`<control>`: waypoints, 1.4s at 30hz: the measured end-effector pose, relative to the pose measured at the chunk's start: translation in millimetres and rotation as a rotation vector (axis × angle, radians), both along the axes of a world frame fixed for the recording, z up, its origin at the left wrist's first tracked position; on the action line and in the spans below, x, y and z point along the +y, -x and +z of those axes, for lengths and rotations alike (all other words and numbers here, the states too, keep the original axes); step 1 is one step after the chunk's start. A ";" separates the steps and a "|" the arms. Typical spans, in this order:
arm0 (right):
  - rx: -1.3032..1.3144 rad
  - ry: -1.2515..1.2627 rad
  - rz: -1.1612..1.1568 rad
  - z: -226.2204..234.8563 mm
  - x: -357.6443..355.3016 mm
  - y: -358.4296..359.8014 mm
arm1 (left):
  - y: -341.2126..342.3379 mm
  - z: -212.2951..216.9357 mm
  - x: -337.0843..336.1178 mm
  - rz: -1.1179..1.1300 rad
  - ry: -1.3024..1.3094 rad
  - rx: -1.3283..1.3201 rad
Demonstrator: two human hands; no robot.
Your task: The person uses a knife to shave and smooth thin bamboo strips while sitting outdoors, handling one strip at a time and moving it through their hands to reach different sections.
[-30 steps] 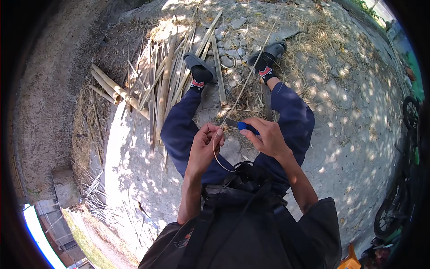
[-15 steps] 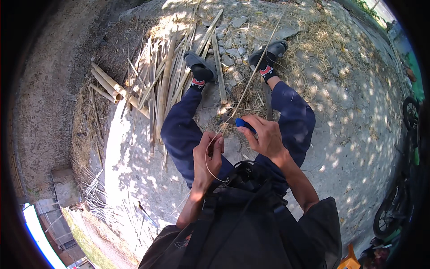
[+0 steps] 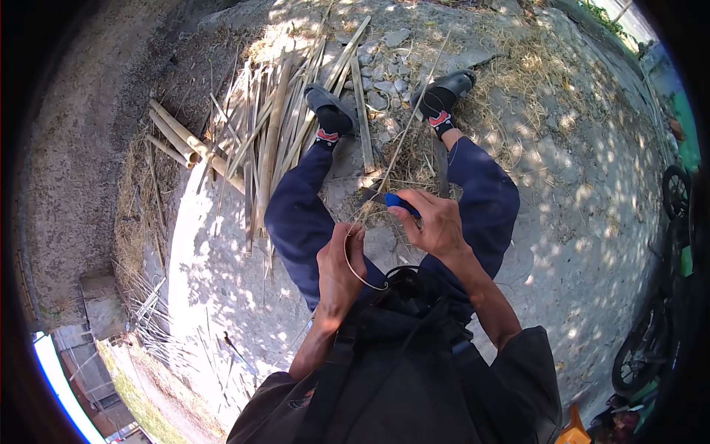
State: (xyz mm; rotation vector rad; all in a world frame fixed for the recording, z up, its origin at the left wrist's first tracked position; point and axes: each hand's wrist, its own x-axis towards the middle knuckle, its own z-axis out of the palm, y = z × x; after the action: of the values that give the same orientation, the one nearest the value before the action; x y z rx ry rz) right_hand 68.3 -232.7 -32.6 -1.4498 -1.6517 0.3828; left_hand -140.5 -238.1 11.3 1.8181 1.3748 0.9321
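Observation:
A long thin bamboo strip (image 3: pixel 409 126) slants from beyond my right foot down between my legs. My left hand (image 3: pixel 339 268) pinches its near part, and the curled tail loops below the fingers toward my waist. A knife with a blue handle (image 3: pixel 403 206) is gripped in my right hand (image 3: pixel 436 228). Its dark blade (image 3: pixel 372 195) lies across the strip just beyond my left fingertips, and fine pale shavings bunch up close by. Whether the edge is cutting in is too small to tell.
Split bamboo slats (image 3: pixel 270 140) lie heaped beside my left foot, with uncut bamboo poles (image 3: pixel 174 137) farther left. Thin offcuts (image 3: pixel 159 329) are scattered at lower left. Dry straw and stones cover the ground by my shoes. Parked motorbikes (image 3: pixel 642 344) stand at the right rim.
The strip has been drawn toward me, its far end lower and its curled tail nearer my waist. My left hand has shifted slightly down; the knife has barely moved, slightly left.

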 end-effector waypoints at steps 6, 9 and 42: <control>-0.030 0.005 0.002 -7.0 4.5 1.3 | 1.0 3.8 2.1 0.019 0.004 0.001; -0.008 -0.011 -0.011 -9.7 3.9 3.7 | 1.6 4.5 1.5 0.017 0.040 0.008; -0.008 0.026 0.058 -25.6 7.4 -1.8 | 0.9 -1.1 3.9 0.025 0.043 0.197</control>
State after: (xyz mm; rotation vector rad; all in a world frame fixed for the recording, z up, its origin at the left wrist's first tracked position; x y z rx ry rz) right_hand 70.1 -225.3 -58.3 -1.4260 -1.7038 0.4330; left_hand -141.4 -234.1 10.1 1.9043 1.5275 0.7453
